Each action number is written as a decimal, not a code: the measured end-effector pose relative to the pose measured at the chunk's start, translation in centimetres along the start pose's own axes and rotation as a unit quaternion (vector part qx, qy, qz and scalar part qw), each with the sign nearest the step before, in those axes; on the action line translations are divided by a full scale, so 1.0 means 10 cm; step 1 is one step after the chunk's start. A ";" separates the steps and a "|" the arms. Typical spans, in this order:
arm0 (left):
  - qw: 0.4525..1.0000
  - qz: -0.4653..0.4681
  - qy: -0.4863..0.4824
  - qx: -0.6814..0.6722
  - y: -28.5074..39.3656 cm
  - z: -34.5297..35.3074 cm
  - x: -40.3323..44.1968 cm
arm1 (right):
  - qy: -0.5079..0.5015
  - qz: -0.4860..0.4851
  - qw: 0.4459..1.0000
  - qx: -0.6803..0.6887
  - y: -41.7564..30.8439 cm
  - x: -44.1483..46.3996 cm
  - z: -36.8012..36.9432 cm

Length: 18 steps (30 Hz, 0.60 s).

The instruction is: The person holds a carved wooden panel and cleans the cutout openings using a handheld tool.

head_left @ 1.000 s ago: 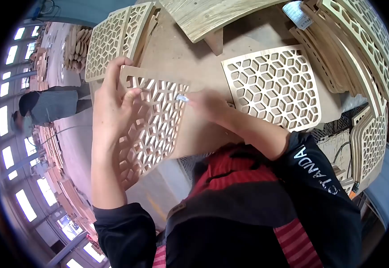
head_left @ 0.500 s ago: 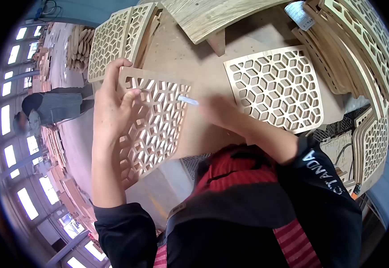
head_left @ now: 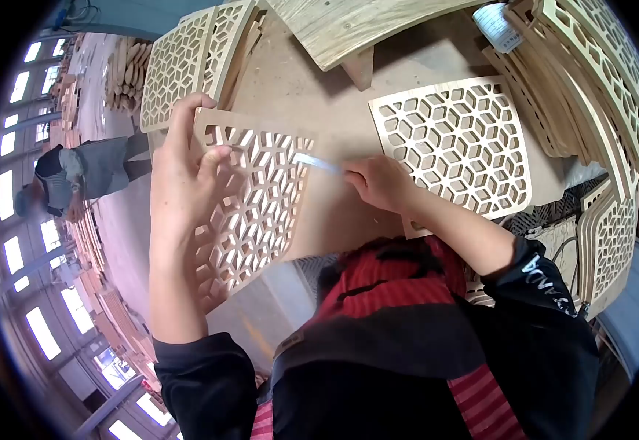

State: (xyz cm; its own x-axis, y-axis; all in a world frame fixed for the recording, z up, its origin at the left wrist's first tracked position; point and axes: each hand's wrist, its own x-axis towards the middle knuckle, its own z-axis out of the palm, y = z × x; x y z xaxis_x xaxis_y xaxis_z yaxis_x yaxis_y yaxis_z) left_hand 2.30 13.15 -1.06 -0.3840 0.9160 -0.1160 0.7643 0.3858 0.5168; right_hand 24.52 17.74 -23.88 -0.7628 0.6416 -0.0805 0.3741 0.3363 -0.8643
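Observation:
My left hand grips the upper left corner of a wooden lattice panel, which stands tilted on the table. My right hand is closed round the end of a thin pale strip-like tool. The tool's far end is at an opening near the panel's upper right edge. A second lattice panel lies flat on the table, just beyond my right hand.
Lattice panels are stacked at the upper left and at the right. A raised wooden board is at the top, beside curved wooden pieces. Another person is at the far left.
My right hand has moved right, away from the tilted panel, and more of the tool shows. My left hand and the panel have stayed put. The other person has shifted posture.

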 end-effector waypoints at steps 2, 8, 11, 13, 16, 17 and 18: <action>1.000 -0.003 -0.003 0.000 0.05 0.01 -0.01 | -0.014 0.001 0.998 -0.056 -0.08 0.14 0.10; 1.000 -0.005 0.013 -0.003 -0.02 0.01 0.00 | -0.083 0.012 0.993 -0.081 -0.04 0.37 0.24; 0.999 0.016 0.026 0.013 -0.02 0.01 0.00 | -0.020 -0.005 0.999 0.042 -0.05 0.06 -0.09; 0.998 0.020 0.031 0.042 -0.02 0.00 0.01 | -0.038 -0.003 0.999 -0.008 -0.03 0.20 0.06; 0.998 0.008 0.041 0.043 0.04 0.01 0.03 | -0.026 -0.008 1.000 -0.014 -0.04 0.46 0.27; 0.998 -0.002 0.046 0.036 0.05 0.02 0.03 | -0.019 -0.011 1.000 -0.005 -0.03 0.50 0.29; 0.998 0.001 0.044 0.033 0.04 0.03 0.03 | -0.039 0.005 0.999 -0.019 -0.06 0.45 0.24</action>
State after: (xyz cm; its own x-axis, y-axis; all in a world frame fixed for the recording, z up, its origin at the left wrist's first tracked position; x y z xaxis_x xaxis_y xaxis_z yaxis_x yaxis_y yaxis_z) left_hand 2.68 13.62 -1.12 -0.4236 0.9051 -0.0378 0.7971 0.3922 0.4591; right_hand 19.61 18.84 -24.92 -0.7968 0.5904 -0.1290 0.4010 0.3568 -0.8437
